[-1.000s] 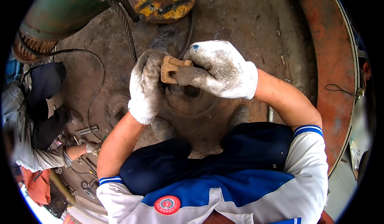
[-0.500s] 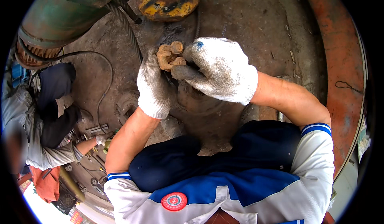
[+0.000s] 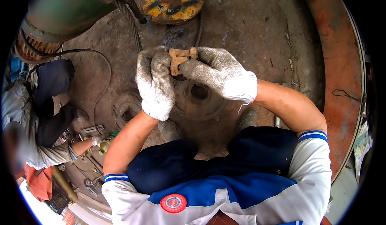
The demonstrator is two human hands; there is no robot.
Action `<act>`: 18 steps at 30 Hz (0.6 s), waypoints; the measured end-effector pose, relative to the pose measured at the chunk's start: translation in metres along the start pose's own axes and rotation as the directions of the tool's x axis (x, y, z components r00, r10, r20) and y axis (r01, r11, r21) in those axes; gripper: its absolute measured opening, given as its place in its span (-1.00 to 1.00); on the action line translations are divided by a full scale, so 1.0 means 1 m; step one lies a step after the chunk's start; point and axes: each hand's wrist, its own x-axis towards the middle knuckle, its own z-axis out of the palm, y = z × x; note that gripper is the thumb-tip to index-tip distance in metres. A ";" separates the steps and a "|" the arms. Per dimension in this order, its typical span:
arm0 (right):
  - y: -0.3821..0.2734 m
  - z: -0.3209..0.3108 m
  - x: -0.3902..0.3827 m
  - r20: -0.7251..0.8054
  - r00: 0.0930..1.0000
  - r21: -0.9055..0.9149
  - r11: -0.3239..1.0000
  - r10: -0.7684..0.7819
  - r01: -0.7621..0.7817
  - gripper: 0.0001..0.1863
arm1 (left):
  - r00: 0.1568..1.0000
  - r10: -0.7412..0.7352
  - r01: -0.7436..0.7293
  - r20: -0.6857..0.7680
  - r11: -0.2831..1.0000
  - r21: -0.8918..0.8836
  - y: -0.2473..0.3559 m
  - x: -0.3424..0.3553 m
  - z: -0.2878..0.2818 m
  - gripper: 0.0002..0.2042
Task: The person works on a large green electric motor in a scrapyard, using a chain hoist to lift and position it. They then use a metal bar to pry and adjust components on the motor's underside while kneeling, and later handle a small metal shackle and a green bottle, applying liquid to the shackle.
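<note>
Both my hands wear white knitted gloves with grimy fingers and meet above the floor. My left hand [image 3: 156, 82] is closed around the left side of a rusty bolted clamp [image 3: 175, 66]. A rusty threaded bolt [image 3: 183, 53] lies across the clamp's top, its head to the right. My right hand [image 3: 221, 70] pinches the bolt's head end, with fingers behind it and the thumb against the clamp. My gloves hide part of the clamp, and I cannot tell how far the bolt sits in it.
A yellow-and-black hook block [image 3: 173, 6] lies ahead, near a steel wire rope [image 3: 130, 26] and a green motor housing [image 3: 60, 20]. A round hole [image 3: 200, 91] opens in the floor below my hands. At left a co-worker's gloved hand [image 3: 96, 140] is among tools. An orange-red rim [image 3: 341, 76] curves along the right.
My hands have turned the clamp, so the bolt now shows lengthwise. My left fingers have curled further over the clamp, and my right hand has shifted slightly lower at its wrist.
</note>
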 end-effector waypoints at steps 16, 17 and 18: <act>0.010 -0.026 0.004 0.060 0.982 -0.503 0.844 -0.178 0.184 -0.66 | 0.778 -0.359 0.484 0.515 0.866 -0.128 -0.001 0.011 -0.020 -0.44; 0.006 -0.020 -0.002 0.037 0.989 -0.432 0.890 -0.141 0.143 -0.71 | 0.780 -0.286 0.409 0.557 0.906 -0.107 0.002 0.013 -0.028 -0.46; -0.014 -0.011 -0.005 0.017 0.999 -0.371 0.928 0.048 -0.038 -0.76 | 0.806 -0.200 0.234 0.557 0.972 0.011 0.014 0.018 -0.039 -0.45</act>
